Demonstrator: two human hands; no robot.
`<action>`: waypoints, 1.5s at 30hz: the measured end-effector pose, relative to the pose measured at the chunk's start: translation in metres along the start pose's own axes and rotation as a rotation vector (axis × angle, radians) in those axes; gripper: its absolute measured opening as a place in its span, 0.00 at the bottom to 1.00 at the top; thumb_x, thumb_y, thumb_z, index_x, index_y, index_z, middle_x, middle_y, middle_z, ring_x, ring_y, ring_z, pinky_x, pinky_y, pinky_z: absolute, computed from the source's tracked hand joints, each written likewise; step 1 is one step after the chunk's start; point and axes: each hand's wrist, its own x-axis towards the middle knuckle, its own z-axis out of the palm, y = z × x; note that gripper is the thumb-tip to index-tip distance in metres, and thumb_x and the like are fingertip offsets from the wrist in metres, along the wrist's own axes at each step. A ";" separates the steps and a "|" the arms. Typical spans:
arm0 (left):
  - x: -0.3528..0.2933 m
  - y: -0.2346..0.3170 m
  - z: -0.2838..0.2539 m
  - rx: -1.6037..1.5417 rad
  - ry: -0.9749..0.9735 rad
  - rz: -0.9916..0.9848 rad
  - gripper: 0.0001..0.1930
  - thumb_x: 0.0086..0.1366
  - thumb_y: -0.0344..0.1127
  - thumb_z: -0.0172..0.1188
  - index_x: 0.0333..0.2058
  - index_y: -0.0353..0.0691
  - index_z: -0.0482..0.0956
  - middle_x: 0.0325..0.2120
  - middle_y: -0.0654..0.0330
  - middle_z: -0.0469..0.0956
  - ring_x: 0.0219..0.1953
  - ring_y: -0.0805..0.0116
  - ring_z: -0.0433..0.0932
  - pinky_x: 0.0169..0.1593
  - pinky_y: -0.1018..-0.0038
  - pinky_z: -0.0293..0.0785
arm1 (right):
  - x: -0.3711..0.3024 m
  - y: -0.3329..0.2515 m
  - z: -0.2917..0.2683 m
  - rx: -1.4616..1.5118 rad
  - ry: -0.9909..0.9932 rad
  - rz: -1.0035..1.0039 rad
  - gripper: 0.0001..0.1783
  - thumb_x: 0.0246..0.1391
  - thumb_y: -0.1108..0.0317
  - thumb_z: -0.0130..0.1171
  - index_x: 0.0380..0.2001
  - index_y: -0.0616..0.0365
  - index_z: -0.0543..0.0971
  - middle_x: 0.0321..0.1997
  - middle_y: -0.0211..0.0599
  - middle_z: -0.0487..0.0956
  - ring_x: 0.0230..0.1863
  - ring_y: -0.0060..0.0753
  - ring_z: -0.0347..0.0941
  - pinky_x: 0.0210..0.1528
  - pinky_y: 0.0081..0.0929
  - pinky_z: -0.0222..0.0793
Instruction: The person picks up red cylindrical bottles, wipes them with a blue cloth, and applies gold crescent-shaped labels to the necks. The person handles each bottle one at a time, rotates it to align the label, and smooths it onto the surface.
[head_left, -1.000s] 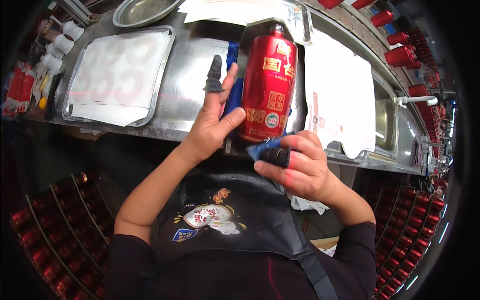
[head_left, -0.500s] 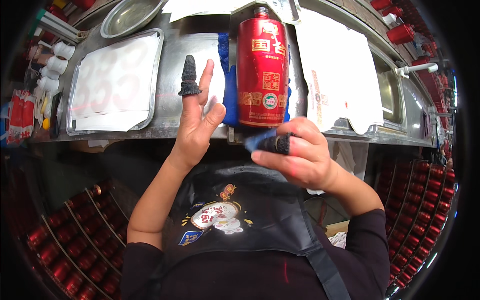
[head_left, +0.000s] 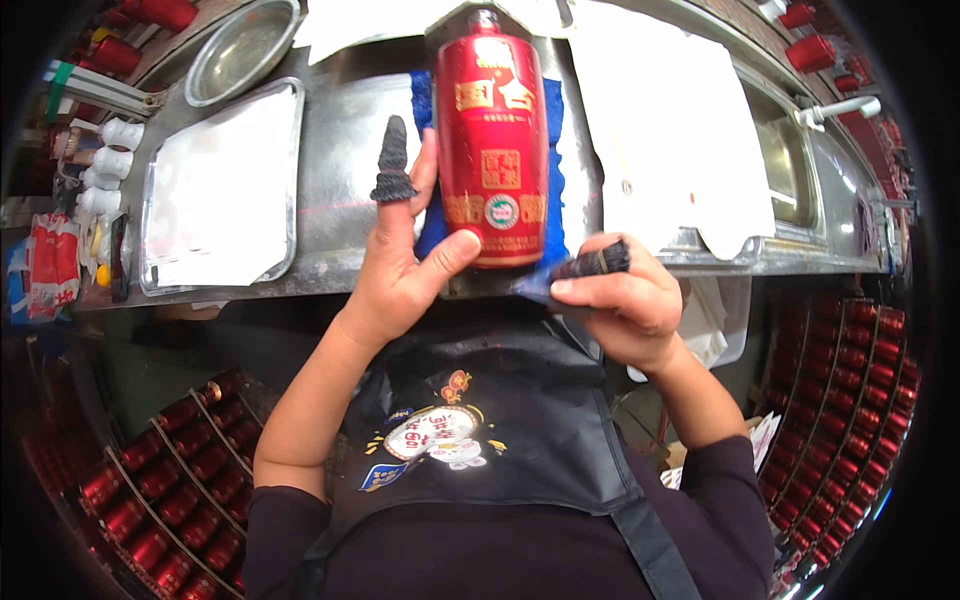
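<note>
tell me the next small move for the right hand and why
Perhaps bring the blurred blue piece in the right hand against the lower end of the red bottle: it is close to that end, and the left hand appears to have its thumb on the bottle, which may steady it.

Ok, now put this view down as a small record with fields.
Left hand: spread; thumb overlaps the glossy red bottle near its base, contact unclear
Right hand: grip closed on a small translucent blue scrap, material unclear
Both sides of bottle: bright blue cloth showing
Left: rectangular metal tray bearing white sheets; round metal bowl beyond
Right: large white sheet
</note>
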 end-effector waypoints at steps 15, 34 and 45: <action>0.005 0.022 -0.004 0.403 -0.096 0.066 0.60 0.53 0.41 0.71 0.73 0.38 0.34 0.73 0.39 0.37 0.76 0.47 0.40 0.71 0.42 0.31 | 0.050 0.027 -0.003 -0.349 -0.068 -0.419 0.19 0.37 0.74 0.71 0.38 0.54 0.84 0.25 0.31 0.70 0.30 0.36 0.72 0.33 0.35 0.72; 0.011 -0.002 -0.003 0.830 -0.110 0.052 0.61 0.42 0.59 0.78 0.66 0.32 0.53 0.67 0.39 0.55 0.74 0.43 0.43 0.68 0.34 0.22 | 0.028 -0.007 0.029 0.095 0.407 0.588 0.09 0.57 0.71 0.65 0.37 0.63 0.78 0.32 0.36 0.79 0.35 0.22 0.75 0.38 0.20 0.71; 0.013 -0.005 -0.001 0.747 -0.077 0.019 0.61 0.44 0.58 0.77 0.68 0.33 0.49 0.66 0.41 0.61 0.72 0.45 0.54 0.68 0.34 0.24 | 0.014 0.002 0.037 0.348 0.586 0.568 0.06 0.60 0.73 0.62 0.36 0.62 0.75 0.31 0.28 0.76 0.32 0.14 0.69 0.35 0.14 0.66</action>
